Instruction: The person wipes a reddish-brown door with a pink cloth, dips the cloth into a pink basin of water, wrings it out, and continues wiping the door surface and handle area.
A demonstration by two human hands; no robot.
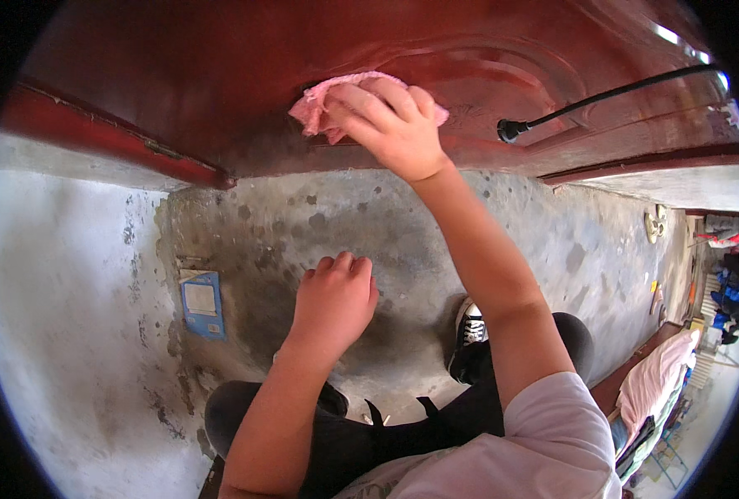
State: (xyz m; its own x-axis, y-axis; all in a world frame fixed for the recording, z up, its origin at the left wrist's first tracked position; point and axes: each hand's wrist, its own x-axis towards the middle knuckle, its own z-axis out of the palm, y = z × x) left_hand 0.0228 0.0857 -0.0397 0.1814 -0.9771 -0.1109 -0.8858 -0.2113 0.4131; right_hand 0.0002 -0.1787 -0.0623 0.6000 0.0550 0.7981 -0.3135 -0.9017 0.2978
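Observation:
My right hand point(394, 125) presses a pink cloth point(319, 109) against the lower part of a red door panel point(251, 75) with raised curved moulding. The cloth is bunched under my fingers and sticks out on both sides of them. My left hand point(337, 299) hangs over the concrete floor, its fingers curled down and touching nothing that shows; its palm is hidden. Right of the cloth, a black plug point(509, 130) on a black cable hangs in front of the door.
A stained whitewashed wall point(76, 280) stands on the left. On the concrete floor point(407, 243) beside it lies a blue card or box point(203, 304). Light shoes point(655, 224) are at the far right, and pink fabric point(656, 374) lies at the lower right.

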